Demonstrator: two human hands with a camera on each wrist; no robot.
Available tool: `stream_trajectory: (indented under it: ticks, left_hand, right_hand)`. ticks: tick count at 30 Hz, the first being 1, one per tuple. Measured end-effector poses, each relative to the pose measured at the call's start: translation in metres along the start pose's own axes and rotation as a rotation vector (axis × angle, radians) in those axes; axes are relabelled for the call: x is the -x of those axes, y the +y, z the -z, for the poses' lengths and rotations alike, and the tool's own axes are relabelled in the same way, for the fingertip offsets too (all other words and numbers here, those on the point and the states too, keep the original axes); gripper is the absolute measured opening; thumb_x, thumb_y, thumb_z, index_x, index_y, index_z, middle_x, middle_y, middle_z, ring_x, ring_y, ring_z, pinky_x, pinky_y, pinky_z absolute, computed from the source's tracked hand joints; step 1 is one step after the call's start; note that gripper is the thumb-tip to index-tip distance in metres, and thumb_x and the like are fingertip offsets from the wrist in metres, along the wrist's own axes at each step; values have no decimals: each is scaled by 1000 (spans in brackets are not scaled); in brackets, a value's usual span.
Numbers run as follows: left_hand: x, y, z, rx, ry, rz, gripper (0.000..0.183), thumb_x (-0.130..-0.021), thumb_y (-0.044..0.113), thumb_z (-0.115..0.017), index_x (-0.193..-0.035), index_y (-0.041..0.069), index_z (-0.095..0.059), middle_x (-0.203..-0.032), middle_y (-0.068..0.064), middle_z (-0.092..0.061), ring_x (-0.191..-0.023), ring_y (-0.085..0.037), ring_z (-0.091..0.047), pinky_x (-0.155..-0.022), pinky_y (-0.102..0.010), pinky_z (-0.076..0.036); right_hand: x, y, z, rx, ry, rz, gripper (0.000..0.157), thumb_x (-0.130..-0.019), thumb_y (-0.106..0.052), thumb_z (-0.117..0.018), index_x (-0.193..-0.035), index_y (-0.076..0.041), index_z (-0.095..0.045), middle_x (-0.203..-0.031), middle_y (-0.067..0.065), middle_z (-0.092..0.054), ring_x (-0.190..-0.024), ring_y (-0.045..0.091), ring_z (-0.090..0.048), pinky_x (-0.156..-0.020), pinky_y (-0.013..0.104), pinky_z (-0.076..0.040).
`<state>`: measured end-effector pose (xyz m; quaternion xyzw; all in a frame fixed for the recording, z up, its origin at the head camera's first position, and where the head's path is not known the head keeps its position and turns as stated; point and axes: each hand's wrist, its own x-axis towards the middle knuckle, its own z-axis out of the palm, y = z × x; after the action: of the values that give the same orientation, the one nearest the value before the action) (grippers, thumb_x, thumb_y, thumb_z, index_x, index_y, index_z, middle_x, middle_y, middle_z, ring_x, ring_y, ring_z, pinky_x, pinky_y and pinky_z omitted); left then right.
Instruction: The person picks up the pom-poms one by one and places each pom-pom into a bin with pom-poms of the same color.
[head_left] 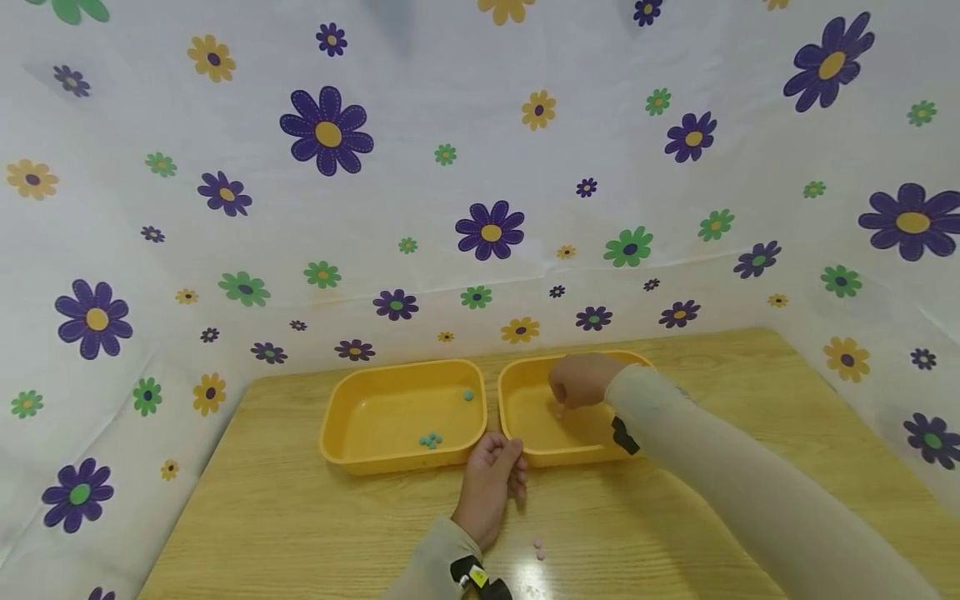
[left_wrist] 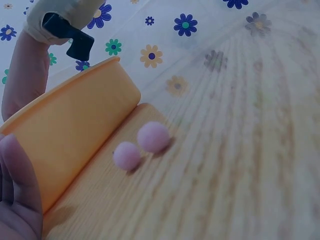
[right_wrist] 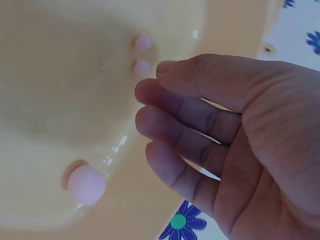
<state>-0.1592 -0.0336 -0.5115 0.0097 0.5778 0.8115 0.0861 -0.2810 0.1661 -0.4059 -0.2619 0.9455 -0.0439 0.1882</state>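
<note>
My right hand (head_left: 585, 381) is inside the right yellow tray (head_left: 528, 457). In the right wrist view its fingers bend loosely, the thumb lies close to them, and nothing shows between them. One pink ball (right_wrist: 86, 185) lies on the tray floor below the fingertips, and two others (right_wrist: 142, 54) lie past the thumb. My left hand (head_left: 489, 483) rests at the near left corner of that tray, its fingers (left_wrist: 22, 172) beside the outer wall and holding nothing visible. On the table near it lie two pink balls (head_left: 539, 548).
To the left stands another yellow tray (head_left: 375, 463) with several teal balls (head_left: 431, 440) near its front and one teal ball (head_left: 468, 395) near its right wall. The wooden table (head_left: 262, 517) backs onto a white sheet (head_left: 420, 92) printed with flowers.
</note>
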Motion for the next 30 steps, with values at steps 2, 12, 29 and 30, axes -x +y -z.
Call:
stream_trajectory:
  ticks: [2, 12, 29, 30]
  left_hand:
    - [0, 0, 0, -2, 2, 3, 15, -105, 15, -60, -95, 9, -51, -82, -5, -63, -63, -10, -58, -51, -22, -49]
    - [-1, -4, 3, -18, 1, 1, 17, -105, 17, -61, -95, 8, -50, -84, -7, -63, -66, -12, -59, -53, -24, -50]
    - [-1, -3, 2, -46, -7, -24, 21, -106, 23, -60, -93, 10, -50, -81, -1, -62, -67, -10, -59, -58, -23, -50]
    - [-1, -3, 1, -38, -9, -18, 22, -105, 24, -61, -92, 11, -50, -81, -1, -62, -66, -10, -59, -58, -23, -50]
  right_hand:
    - [6, 5, 1, -11, 42, 23, 10, -95, -17, -73, -85, -17, -69, -81, -4, -65, -74, 15, -55, -74, 31, -50]
    - [66, -17, -3, -23, 336, 99, 10, -94, -18, -74, -87, -20, -68, -80, -10, -64, -72, 9, -55, -72, 29, -52]
    - [104, -97, -69, -17, 365, 419, 15, -82, -12, -79, -84, -21, -68, -71, -15, -53, -63, -2, -42, -60, 14, -38]
    - [104, -100, -74, -8, 353, 416, 16, -81, -12, -80, -82, -22, -67, -69, -16, -50, -61, -2, -40, -58, 14, -35]
